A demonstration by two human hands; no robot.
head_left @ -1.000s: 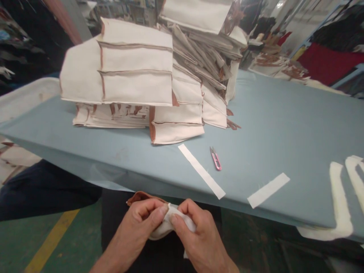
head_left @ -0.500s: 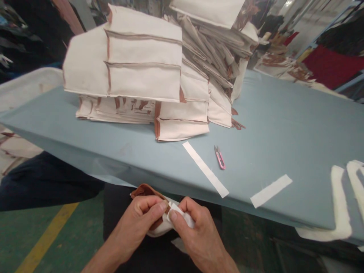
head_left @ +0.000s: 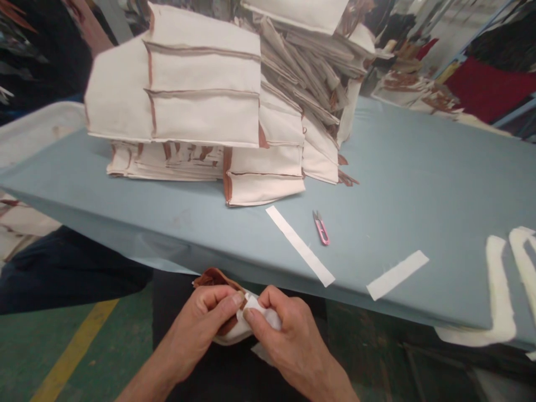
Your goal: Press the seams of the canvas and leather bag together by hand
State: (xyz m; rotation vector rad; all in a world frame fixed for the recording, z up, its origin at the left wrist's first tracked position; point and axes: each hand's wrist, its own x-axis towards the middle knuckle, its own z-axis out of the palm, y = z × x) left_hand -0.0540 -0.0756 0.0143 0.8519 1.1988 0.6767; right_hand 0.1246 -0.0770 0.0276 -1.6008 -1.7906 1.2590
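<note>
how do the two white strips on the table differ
The left strip looks longer and narrower; the right strip looks shorter and wider. The left strip slants down toward the right, while the right strip slants up that way. The left strip lies nearer the pink snips than the right strip does. Both are white and lie on the table.

- Pink snips (head_left: pixel 319 224) on the blue-grey table (head_left: pixel 419 195), in from its near edge.
- A long white strip (head_left: pixel 300 245) slanting toward that edge.
- A shorter strip (head_left: pixel 397 275) by the same edge, farther right.
- Cream cloth stack (head_left: pixel 205 117) toward the table's left end.
- Red cloth (head_left: pixel 489 89) beyond the far edge, right.
</note>
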